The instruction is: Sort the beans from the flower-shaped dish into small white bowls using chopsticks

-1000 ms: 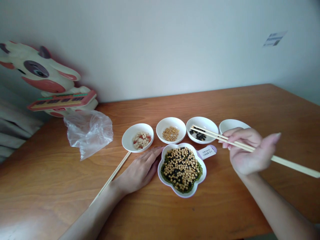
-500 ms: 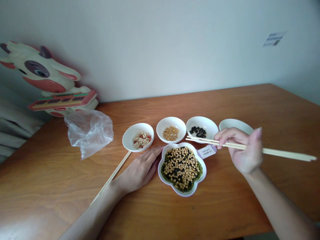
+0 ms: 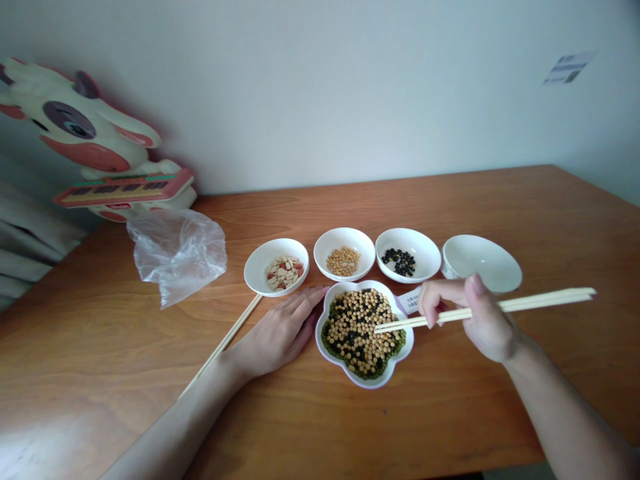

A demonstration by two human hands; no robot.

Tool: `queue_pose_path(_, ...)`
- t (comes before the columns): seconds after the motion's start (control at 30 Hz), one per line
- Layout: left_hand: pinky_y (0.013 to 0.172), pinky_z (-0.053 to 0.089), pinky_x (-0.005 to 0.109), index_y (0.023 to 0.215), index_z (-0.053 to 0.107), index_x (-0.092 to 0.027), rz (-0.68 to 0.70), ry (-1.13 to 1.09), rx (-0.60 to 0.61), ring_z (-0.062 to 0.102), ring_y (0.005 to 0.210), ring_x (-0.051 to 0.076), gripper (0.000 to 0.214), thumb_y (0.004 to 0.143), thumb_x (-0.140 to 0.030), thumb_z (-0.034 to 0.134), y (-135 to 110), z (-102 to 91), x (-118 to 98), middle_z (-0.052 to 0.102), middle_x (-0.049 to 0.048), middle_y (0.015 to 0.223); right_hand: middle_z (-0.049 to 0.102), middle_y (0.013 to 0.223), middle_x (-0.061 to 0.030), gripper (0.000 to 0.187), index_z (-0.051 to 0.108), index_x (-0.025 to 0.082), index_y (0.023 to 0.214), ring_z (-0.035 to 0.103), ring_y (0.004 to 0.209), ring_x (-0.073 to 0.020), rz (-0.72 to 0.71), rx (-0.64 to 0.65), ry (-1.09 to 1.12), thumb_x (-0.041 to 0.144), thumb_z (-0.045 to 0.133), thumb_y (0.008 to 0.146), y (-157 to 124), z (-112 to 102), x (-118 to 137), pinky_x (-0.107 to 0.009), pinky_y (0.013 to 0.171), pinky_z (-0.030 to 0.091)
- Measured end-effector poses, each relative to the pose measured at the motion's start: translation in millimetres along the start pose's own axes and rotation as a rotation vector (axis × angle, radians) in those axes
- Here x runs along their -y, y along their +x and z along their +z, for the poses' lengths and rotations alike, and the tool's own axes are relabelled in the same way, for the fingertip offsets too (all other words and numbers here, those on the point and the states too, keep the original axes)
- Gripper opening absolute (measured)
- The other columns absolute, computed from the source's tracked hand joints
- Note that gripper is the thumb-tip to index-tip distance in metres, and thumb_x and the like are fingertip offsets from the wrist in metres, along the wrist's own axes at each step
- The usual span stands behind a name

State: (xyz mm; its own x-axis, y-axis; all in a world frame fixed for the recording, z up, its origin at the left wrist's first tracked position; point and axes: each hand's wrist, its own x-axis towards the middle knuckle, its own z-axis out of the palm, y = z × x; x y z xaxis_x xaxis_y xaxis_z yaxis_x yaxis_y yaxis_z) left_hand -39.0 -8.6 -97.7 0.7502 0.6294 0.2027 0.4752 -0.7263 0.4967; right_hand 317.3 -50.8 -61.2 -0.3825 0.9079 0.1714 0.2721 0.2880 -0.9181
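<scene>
My right hand grips a pair of wooden chopsticks, their tips close together over the flower-shaped dish. Whether a bean sits between the tips is too small to tell. Yellow soybeans, black beans and a layer of green beans at the edges fill that dish. Palm down on the table, my left hand lies with fingers stretched out, fingertips at the dish's left rim. Behind the dish are a white bowl of soybeans and one of black beans. The labelled handle is partly behind my right hand.
At left, a white bowl holds pale and reddish nut pieces; another white bowl stands far right. A second chopstick pair lies under my left forearm. A clear plastic bag and cow-shaped toy keyboard are back left.
My right hand has moved the chopsticks left and down, from by the black bean bowl to over the flower-shaped dish. My left hand stays beside the dish.
</scene>
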Motion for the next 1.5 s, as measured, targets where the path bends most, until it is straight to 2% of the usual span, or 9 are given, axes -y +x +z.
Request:
queue_pose_path(0.1,0.123,0.046,0.047,0.163,0.031,-0.024,-0.006,-0.008,-0.01,0.05,0.147,0.027,0.06,0.106,-0.018,0.047,0.0,0.6,0.0,0.047,0.0106,0.161,0.063,0.072,-0.0057,0.081,0.066,0.021,0.074,0.06,0.07,-0.0218,0.013,0.046,-0.005,0.069,0.008,0.105,3.1,5.0,3.0,-0.037,0.071,0.047)
queue_pose_path(0.27,0.125,0.044,0.045,0.163,0.03,-0.023,-0.001,0.002,-0.002,0.048,0.148,0.025,0.059,0.106,-0.018,0.047,-1.0,1.0,1.5,0.046,0.0104,0.162,0.062,0.072,-0.0054,0.083,0.066,0.021,0.074,0.058,0.068,-0.0205,0.014,0.011,0.065,0.07,0.007,0.104,4.9,9.7,5.3,-0.035,0.067,0.047)
queue_pose_path(0.53,0.123,0.045,0.047,0.164,0.029,-0.023,0.006,0.013,0.018,0.049,0.147,0.026,0.061,0.106,-0.016,0.047,-1.8,0.4,2.3,0.045,0.012,0.162,0.063,0.074,-0.0064,0.083,0.064,0.022,0.077,0.057,0.07,-0.0219,0.079,0.133,0.124,0.075,0.004,0.101,5.2,17.0,5.8,-0.036,0.068,0.048)
queue_pose_path(0.83,0.121,0.048,0.047,0.164,0.028,-0.025,0.02,0.021,-0.007,0.053,0.144,0.027,0.063,0.105,-0.017,0.049,-1.8,1.4,2.5,0.046,0.0117,0.162,0.063,0.073,-0.0059,0.08,0.065,0.022,0.074,0.057,0.065,-0.0199,0.117,0.094,0.076,0.073,0.011,0.103,7.6,23.9,16.2,-0.033,0.063,0.048)
queue_pose_path(1.17,0.12,0.049,0.048,0.165,0.027,-0.026,0.015,0.023,-0.002,0.053,0.143,0.028,0.065,0.104,-0.015,0.049,-1.0,-0.4,0.6,0.047,0.012,0.161,0.063,0.069,-0.0061,0.082,0.067,0.022,0.071,0.058,0.066,-0.0213,0.045,0.059,0.161,0.071,0.011,0.104,6.8,23.7,4.6,-0.035,0.063,0.047)
queue_pose_path(1.23,0.12,0.049,0.049,0.165,0.026,-0.026,0.019,0.025,-0.001,0.053,0.144,0.028,0.066,0.104,-0.015,0.049,-0.9,-0.5,0.6,0.047,0.0121,0.161,0.062,0.068,-0.0064,0.082,0.067,0.021,0.07,0.058,0.066,-0.0221,0.015,0.016,0.207,0.072,0.012,0.103,6.8,23.7,5.2,-0.036,0.063,0.047)
queue_pose_path(1.3,0.121,0.048,0.048,0.165,0.026,-0.026,0.018,0.02,0.004,0.052,0.145,0.027,0.065,0.105,-0.015,0.048,-1.0,-0.3,1.1,0.046,0.0116,0.162,0.062,0.067,-0.0072,0.083,0.069,0.021,0.069,0.058,0.065,-0.0228,-0.018,-0.097,0.24,0.072,0.013,0.103,6.7,24.0,6.9,-0.037,0.063,0.047)
queue_pose_path(1.43,0.124,0.044,0.046,0.163,0.03,-0.024,0.005,0.0,0.0,0.048,0.148,0.026,0.061,0.105,-0.017,0.047,-1.3,1.0,2.2,0.046,0.0108,0.162,0.062,0.065,-0.0092,0.084,0.072,0.024,0.065,0.061,0.068,-0.0265,-0.119,-0.465,0.265,0.074,0.015,0.102,8.0,23.7,6.8,-0.041,0.065,0.049)
queue_pose_path(1.5,0.125,0.044,0.046,0.163,0.031,-0.023,0.005,-0.005,-0.008,0.048,0.148,0.026,0.06,0.106,-0.017,0.047,-1.4,1.6,2.5,0.046,0.0106,0.162,0.062,0.065,-0.0092,0.08,0.072,0.027,0.066,0.062,0.069,-0.0277,-0.185,-0.605,0.261,0.073,0.018,0.102,11.0,23.9,4.1,-0.041,0.063,0.049)
